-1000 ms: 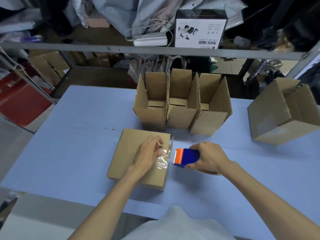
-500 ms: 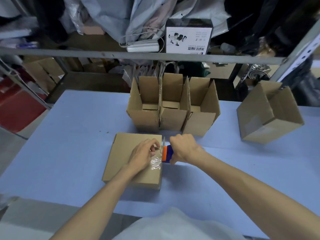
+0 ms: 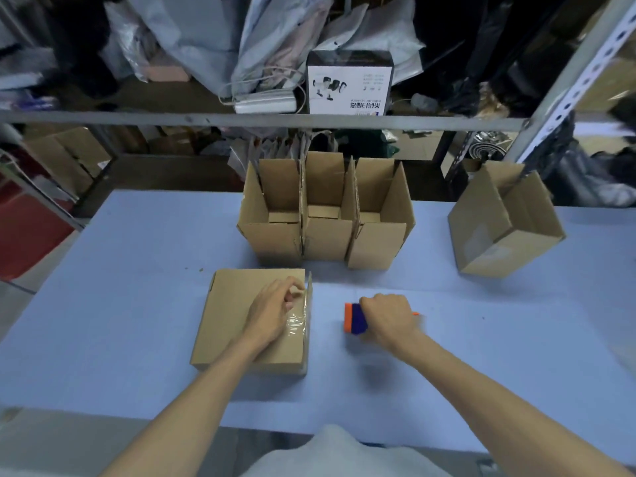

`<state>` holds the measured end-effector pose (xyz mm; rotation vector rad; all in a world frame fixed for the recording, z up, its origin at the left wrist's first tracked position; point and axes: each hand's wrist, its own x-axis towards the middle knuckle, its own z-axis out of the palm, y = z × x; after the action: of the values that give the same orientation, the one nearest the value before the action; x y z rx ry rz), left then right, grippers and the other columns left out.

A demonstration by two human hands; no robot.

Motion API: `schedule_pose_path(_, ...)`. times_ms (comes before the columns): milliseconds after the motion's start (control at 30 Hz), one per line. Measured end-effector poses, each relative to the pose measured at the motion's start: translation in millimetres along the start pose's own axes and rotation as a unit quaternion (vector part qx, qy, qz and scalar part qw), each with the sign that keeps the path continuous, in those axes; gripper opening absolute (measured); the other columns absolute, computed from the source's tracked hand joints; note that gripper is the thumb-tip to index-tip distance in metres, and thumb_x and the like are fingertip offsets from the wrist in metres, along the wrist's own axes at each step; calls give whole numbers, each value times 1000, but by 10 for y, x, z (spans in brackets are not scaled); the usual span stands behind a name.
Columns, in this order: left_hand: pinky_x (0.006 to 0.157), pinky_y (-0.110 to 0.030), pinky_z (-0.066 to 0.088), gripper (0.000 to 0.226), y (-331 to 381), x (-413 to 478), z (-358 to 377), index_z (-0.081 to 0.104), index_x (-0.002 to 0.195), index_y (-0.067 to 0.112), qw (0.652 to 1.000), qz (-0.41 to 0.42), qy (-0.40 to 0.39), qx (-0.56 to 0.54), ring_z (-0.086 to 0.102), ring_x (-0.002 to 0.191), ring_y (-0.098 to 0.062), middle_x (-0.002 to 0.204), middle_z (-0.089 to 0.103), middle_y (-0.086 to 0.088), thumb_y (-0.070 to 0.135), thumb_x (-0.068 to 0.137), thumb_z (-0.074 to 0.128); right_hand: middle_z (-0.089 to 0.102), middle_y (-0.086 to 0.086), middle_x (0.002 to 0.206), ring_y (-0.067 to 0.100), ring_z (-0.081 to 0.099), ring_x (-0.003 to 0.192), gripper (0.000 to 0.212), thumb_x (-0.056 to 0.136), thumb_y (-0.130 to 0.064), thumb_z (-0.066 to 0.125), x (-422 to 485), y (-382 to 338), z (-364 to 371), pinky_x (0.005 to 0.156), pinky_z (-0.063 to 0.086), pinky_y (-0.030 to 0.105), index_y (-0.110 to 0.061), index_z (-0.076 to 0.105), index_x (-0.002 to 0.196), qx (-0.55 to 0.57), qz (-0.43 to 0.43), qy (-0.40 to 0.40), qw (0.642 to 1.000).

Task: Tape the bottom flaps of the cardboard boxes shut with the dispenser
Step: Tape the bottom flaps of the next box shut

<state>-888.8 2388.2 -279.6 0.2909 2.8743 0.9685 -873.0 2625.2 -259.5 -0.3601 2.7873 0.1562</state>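
A cardboard box lies bottom up on the blue table, near the front. My left hand rests on its right part, fingers curled over a strip of clear tape near the right edge. My right hand grips the blue and orange tape dispenser on the table, a short gap to the right of the box.
Three open cardboard boxes stand side by side behind the flat one. Another open box lies tilted at the right. A metal shelf rail with a white carton and bags runs behind the table.
My right hand has pulled the dispenser away from the box's right edge, to the right. My left hand has stayed on the tape on the box.
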Motion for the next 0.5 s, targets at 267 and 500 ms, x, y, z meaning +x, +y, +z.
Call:
schedule_pose_path(267,78,-32,38,19,74,-34,70,59,110,30,959,124,-109,229,41,103,-25,99,36,2,26,96,47,55,12,106,30,56,91,51,95,-32,53,-19,50,306,62,30,31,-15,33,138,108,115,72,985)
schedule_pose_path(500,72,-31,31,58,220,23,28,43,141,34,948,98,-150,264,40,97,-23,102,37,-1,3,92,40,38,24,133,35,39,116,72,89,7,44,72,-231,487,86,37,38,1,5,150,114,110,105,982)
